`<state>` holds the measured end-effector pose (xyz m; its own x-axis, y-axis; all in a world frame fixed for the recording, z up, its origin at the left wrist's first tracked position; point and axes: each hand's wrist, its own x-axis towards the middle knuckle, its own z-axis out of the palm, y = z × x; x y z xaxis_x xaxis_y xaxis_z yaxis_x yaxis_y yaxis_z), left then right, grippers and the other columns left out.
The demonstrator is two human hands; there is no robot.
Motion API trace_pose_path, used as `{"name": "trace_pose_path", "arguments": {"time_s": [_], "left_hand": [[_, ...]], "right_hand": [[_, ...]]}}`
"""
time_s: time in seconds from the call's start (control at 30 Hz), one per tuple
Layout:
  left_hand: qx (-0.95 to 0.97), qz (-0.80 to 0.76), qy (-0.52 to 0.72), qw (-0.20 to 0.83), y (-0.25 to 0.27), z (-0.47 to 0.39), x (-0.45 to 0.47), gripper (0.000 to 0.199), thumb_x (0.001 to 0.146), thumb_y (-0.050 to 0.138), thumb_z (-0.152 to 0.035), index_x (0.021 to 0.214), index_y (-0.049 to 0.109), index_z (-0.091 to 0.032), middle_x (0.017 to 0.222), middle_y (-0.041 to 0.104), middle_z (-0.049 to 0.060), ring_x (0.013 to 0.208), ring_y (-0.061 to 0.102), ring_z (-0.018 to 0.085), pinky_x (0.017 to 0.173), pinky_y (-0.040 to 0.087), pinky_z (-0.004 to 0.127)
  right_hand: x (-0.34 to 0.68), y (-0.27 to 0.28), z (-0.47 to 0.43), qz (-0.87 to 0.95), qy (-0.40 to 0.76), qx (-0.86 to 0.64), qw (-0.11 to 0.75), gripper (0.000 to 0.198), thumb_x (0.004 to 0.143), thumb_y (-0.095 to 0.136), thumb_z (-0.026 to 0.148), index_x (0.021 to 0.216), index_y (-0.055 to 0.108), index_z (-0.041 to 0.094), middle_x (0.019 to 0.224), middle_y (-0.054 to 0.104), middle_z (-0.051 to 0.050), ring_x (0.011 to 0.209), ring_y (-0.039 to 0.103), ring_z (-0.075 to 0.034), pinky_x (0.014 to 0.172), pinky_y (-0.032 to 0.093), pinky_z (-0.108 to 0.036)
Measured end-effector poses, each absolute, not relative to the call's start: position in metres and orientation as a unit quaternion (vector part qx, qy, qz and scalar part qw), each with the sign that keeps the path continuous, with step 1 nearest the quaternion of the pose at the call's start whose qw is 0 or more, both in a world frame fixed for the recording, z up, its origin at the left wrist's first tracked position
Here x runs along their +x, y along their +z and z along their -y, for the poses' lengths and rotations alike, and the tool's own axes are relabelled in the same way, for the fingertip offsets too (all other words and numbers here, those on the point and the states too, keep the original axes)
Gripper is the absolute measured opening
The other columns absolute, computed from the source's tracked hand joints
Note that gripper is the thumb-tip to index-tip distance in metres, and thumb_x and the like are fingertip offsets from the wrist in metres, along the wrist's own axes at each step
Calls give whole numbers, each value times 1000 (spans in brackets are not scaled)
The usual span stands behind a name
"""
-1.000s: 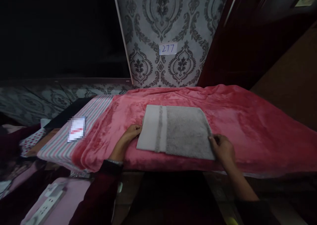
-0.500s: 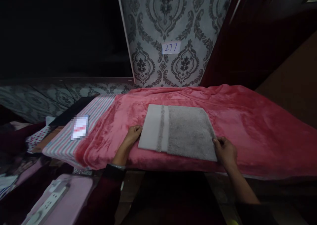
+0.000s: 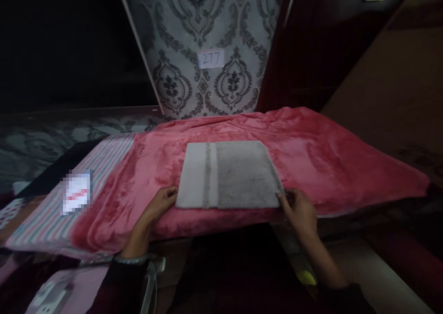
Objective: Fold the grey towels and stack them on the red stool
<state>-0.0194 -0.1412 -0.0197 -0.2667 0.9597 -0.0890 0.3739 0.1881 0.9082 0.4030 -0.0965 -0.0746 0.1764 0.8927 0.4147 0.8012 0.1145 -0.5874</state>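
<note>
A folded grey towel [image 3: 244, 175] with a pale band and a thin grey stripe on its left part lies flat on the pink plush blanket [image 3: 304, 148]. At its left edge, close to the front corner, my left hand [image 3: 159, 205] is closed in a pinch. My right hand [image 3: 301, 212] pinches the right edge near the front corner, thumb and fingers together.
A striped cloth [image 3: 114, 155] covers the left end of the surface, with a blurred-out card [image 3: 76, 192] on it. A dark screen [image 3: 69, 46] stands at back left. A white power strip [image 3: 50, 300] sits at lower left. The papered wall bears a "277" label [image 3: 211, 58].
The camera view has turned to the right. The towel's front edge, slanted before, now runs level. My left hand is nearer the towel's front left corner; my right hand stays at the right edge.
</note>
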Motion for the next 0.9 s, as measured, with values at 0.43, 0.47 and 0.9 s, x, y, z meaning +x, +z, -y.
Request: {"name": "trace_pose_path", "arguments": {"time_s": [0.43, 0.47, 0.9], "left_hand": [[520, -637, 340, 456, -6, 134, -16, 45, 53, 84, -63, 68, 74, -22, 70, 72, 6, 84, 67, 30, 86, 55, 41], [517, -640, 350, 448, -7, 136, -16, 46, 53, 84, -64, 69, 74, -22, 71, 72, 6, 84, 67, 30, 86, 55, 41], [533, -686, 343, 357, -18, 150, -29, 56, 58, 71, -77, 63, 61, -22, 65, 60, 2, 70, 56, 21, 66, 50, 30]], "right_hand": [[396, -66, 90, 619, 123, -666, 397, 21, 84, 48, 36, 85, 63, 22, 92, 70, -12, 87, 63, -25, 82, 50, -37], [396, -66, 89, 615, 123, -662, 410, 21, 84, 46, 37, 84, 61, 22, 91, 69, -12, 86, 63, -26, 81, 49, -37], [409, -76, 90, 573, 224, -640, 460, 39, 78, 48, 61, 74, 57, 23, 67, 63, -5, 65, 58, -21, 66, 47, -34]]}}
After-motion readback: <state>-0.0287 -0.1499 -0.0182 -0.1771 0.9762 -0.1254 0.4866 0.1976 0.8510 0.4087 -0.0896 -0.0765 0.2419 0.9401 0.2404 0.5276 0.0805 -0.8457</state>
